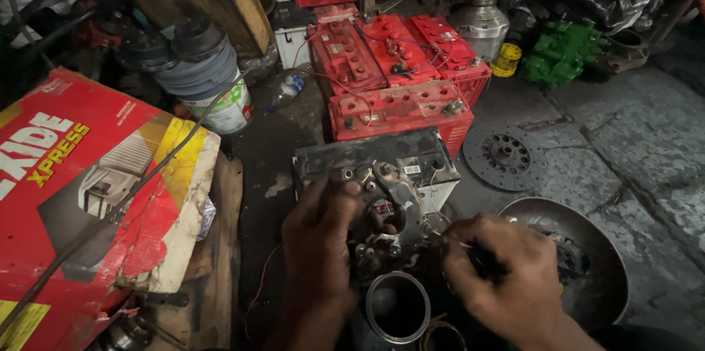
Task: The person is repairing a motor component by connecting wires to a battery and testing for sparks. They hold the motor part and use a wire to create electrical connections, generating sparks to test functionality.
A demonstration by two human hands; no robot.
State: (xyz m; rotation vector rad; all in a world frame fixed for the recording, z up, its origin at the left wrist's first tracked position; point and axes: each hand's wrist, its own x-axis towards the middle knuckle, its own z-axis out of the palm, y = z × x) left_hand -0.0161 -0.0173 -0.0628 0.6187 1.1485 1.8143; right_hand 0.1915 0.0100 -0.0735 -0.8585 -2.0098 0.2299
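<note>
Left hand (pixel 319 230) grips and steadies the metal assembly (pixel 385 211) on the black battery (pixel 374 156); right hand (pixel 507 274) pinches a dark tool (pixel 481 259) beside it; next move needs precise alignment.

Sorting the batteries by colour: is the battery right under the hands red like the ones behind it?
No: the battery under the hands is black-topped and grimy, while the batteries behind it are red.

both hands (pixel 317 237) bare and greasy, no gloves.
</note>
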